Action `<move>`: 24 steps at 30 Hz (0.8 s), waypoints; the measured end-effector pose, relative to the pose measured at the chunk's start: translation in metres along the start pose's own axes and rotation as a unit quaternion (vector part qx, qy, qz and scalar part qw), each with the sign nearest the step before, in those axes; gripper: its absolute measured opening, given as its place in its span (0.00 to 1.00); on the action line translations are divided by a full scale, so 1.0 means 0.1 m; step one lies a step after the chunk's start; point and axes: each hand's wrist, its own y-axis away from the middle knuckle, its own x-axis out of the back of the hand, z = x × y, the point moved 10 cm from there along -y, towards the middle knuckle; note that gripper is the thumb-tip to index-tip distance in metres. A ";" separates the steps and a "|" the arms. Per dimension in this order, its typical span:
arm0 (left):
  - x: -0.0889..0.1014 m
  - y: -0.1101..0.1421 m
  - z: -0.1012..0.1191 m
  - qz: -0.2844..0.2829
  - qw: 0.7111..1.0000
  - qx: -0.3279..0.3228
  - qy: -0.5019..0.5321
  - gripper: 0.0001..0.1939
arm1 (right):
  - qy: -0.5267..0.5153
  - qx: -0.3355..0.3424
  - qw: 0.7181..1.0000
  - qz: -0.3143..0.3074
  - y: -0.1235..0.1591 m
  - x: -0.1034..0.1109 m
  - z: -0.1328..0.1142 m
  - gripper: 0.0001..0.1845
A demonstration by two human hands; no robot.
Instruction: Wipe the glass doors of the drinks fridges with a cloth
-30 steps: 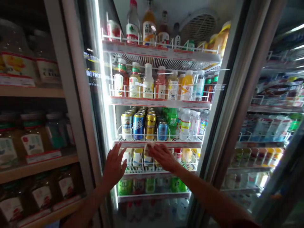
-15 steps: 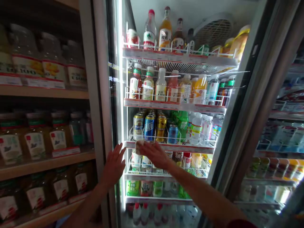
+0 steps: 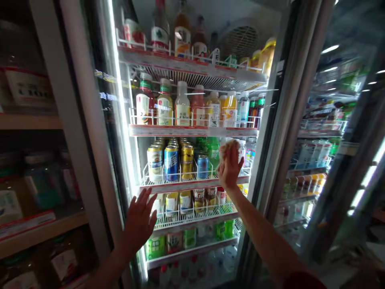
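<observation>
My right hand [image 3: 230,170] presses a crumpled, pale beige cloth [image 3: 227,147] towards the glass front of a lit drinks fridge, over the right part of the can shelf. Its fingers lie on the cloth and partly cover it. Lower left, my left hand [image 3: 140,218] has its fingers spread and holds nothing. It is at the glass near the bright light strip [image 3: 122,94]; whether it touches the glass I cannot tell. Behind the glass stand a blue can [image 3: 171,163], a gold can [image 3: 187,162] and green bottles [image 3: 213,150].
Bottles such as a white-capped one [image 3: 182,105] line the shelf above. At left, a wooden shelf [image 3: 30,121] carries large bottles. A metal door frame [image 3: 296,96] bounds the glass on the right, with another stocked fridge [image 3: 313,152] beyond.
My right hand with the cloth has moved right and upward across the glass, from the can shelf's left edge. The view has shifted right. My left hand stays low at the left, fingers more spread.
</observation>
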 end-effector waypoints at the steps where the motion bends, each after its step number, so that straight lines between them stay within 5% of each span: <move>1: -0.03 -0.01 0.03 0.001 1.000 -0.002 0.009 0.35 | 0.016 -0.055 0.998 0.008 0.03 0.02 0.20 0.33; 7: -0.25 0.04 0.10 -0.008 0.999 -0.019 0.041 0.35 | 0.077 -0.144 0.985 -0.052 1.11 0.01 0.54 0.33; 9: -0.26 0.03 0.07 0.002 0.999 -0.022 0.044 0.35 | 0.088 -0.167 0.981 -0.042 1.05 0.07 0.80 0.33; 14: -0.22 -0.06 0.00 0.024 0.998 -0.011 0.051 0.34 | 0.088 -0.210 0.973 0.025 0.21 0.26 1.58 0.33; 16: -0.22 -0.07 0.01 0.020 0.999 -0.005 0.042 0.34 | 0.078 -0.203 0.976 0.034 0.27 0.28 1.58 0.32; 21: -0.26 -0.06 0.03 0.009 1.000 0.013 0.009 0.34 | 0.061 -0.142 0.987 0.038 0.92 0.32 1.20 0.31; 24: -0.26 -0.08 0.04 0.006 1.000 0.024 -0.002 0.34 | 0.056 -0.116 0.990 0.053 0.59 0.28 1.25 0.31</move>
